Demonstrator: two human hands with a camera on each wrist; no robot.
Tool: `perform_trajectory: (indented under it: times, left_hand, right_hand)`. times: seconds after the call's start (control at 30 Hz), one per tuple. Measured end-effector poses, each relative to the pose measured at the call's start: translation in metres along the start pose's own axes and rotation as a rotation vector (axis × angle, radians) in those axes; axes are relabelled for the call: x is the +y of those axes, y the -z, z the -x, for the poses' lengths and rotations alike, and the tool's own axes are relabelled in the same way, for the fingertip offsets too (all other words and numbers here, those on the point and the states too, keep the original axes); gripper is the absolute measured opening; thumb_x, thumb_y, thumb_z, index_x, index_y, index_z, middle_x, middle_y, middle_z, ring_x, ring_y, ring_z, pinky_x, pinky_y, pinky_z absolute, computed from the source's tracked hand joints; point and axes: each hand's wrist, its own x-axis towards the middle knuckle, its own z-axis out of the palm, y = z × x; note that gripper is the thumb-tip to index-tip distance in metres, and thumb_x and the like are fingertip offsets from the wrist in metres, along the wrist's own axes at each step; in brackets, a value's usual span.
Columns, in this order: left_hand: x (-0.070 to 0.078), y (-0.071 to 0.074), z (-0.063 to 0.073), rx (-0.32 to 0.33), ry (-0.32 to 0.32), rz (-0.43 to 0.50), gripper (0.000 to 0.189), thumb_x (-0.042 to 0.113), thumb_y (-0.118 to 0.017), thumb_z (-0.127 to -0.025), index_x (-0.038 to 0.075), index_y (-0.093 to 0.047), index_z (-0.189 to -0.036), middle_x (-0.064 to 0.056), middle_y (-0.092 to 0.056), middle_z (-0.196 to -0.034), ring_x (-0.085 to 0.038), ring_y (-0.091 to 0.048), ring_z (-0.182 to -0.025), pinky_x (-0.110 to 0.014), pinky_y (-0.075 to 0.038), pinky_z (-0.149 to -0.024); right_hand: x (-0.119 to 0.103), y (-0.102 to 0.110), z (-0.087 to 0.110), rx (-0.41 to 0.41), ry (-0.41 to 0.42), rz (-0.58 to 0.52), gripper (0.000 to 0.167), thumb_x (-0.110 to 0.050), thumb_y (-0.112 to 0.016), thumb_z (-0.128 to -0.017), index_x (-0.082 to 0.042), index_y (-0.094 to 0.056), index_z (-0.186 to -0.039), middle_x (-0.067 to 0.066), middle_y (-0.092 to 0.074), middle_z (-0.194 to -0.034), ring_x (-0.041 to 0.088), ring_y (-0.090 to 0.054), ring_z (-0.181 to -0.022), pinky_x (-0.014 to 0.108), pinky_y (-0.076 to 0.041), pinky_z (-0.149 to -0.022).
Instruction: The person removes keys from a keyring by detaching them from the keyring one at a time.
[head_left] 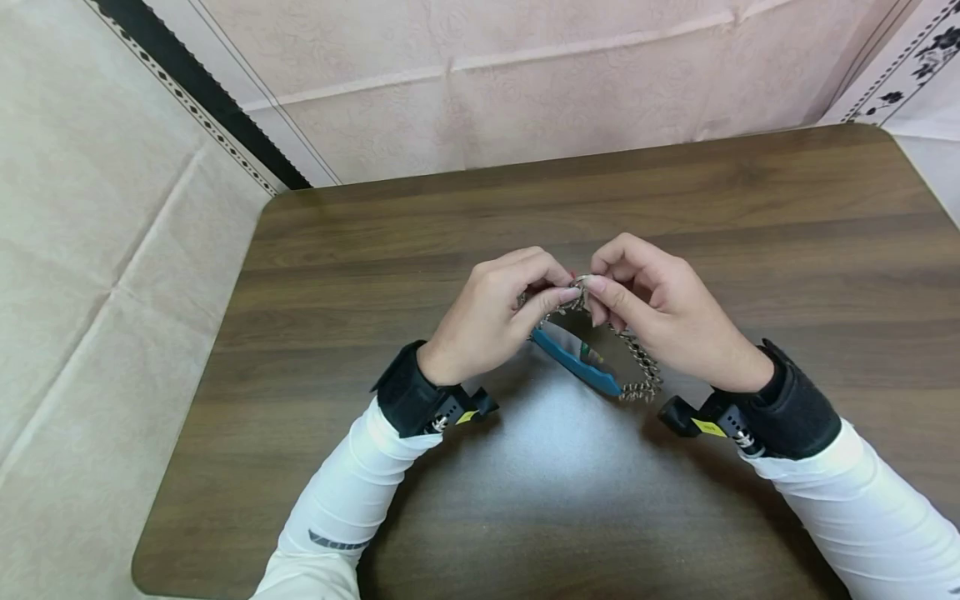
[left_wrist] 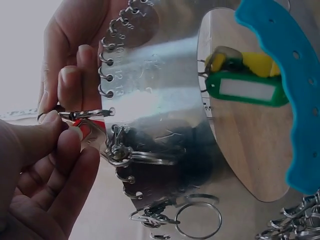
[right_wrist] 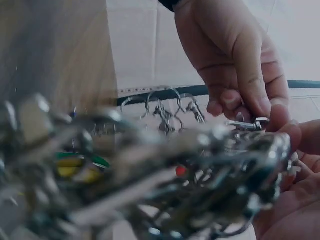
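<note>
Before me hangs a curved metal key-holder plate [left_wrist: 160, 90] with numbered holes, rings and snap clips along its edge and a blue handle [head_left: 576, 363]. My left hand [head_left: 498, 312] pinches a snap clip [left_wrist: 85, 114] on the plate's edge between thumb and fingers. My right hand [head_left: 667, 304] pinches the same clip from the other side, thumb and index finger meeting the left fingertips. A small red piece [left_wrist: 91, 130] shows beside the left fingertips, mostly hidden. A green key tag [left_wrist: 245, 90] and a yellow one [left_wrist: 262, 64] hang behind the plate's opening.
A brown wooden table [head_left: 337, 275] lies under the hands, with pale cloth [head_left: 480, 108] behind it and at the left. Clustered metal clips [right_wrist: 200, 170] fill the right wrist view's foreground, blurred. Black straps [head_left: 795, 408] with cameras sit on both wrists.
</note>
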Motion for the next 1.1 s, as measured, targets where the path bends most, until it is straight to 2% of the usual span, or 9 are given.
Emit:
perform_trajectory:
  times: [0.33, 0.5, 0.67, 0.83, 1.1]
  left_hand:
    - [0.0008, -0.0001, 0.0008, -0.015, -0.005, 0.004, 0.007, 0.01, -0.066, -0.099, 0.006, -0.07, -0.095, -0.002, -0.066, -0.09, -0.008, -0.054, -0.077, -0.021, -0.046, -0.067]
    - [0.0003, -0.0007, 0.0015, -0.017, 0.001, 0.01, 0.008, 0.01, -0.065, -0.099, 0.005, -0.07, -0.095, -0.002, -0.065, -0.088, -0.007, -0.055, -0.077, -0.02, -0.047, -0.067]
    - [0.0012, -0.0003, 0.0019, -0.012, 0.045, 0.019, 0.007, 0.01, -0.066, -0.098, 0.005, -0.069, -0.096, -0.003, -0.063, -0.086, -0.007, -0.055, -0.074, -0.02, -0.047, -0.066]
    - [0.0013, -0.0005, 0.0012, -0.028, 0.086, 0.04, 0.006, 0.01, -0.067, -0.098, 0.004, -0.068, -0.096, -0.003, -0.063, -0.085, -0.008, -0.055, -0.074, -0.02, -0.048, -0.066]
    - [0.0, -0.0007, -0.0002, -0.049, 0.08, 0.037, 0.006, 0.01, -0.067, -0.098, 0.004, -0.068, -0.096, -0.004, -0.064, -0.087, -0.01, -0.054, -0.074, -0.021, -0.047, -0.066]
  right_hand:
    - [0.0022, 0.0054, -0.0011, -0.035, 0.135, 0.189, 0.007, 0.003, -0.058, -0.099, -0.003, -0.06, -0.102, -0.006, -0.052, -0.075, 0.006, -0.045, -0.058, 0.021, -0.038, -0.052]
    - [0.0023, 0.0045, -0.0022, -0.036, 0.175, 0.241, 0.005, 0.002, -0.059, -0.1, -0.003, -0.06, -0.101, -0.007, -0.051, -0.076, 0.004, -0.043, -0.058, 0.02, -0.037, -0.053]
    - [0.0025, 0.0008, -0.0024, -0.005, 0.18, 0.225, 0.013, 0.01, -0.057, -0.097, -0.002, -0.056, -0.098, -0.007, -0.051, -0.073, 0.004, -0.044, -0.059, 0.019, -0.037, -0.054]
    - [0.0029, -0.0023, -0.0012, 0.006, 0.135, 0.161, 0.011, 0.008, -0.053, -0.1, -0.003, -0.054, -0.097, -0.007, -0.053, -0.073, 0.006, -0.047, -0.059, 0.02, -0.039, -0.054]
    - [0.0031, -0.0021, 0.0, 0.003, 0.1, 0.103, 0.011, 0.007, -0.052, -0.101, -0.003, -0.054, -0.097, -0.003, -0.055, -0.072, 0.009, -0.047, -0.057, 0.021, -0.04, -0.052]
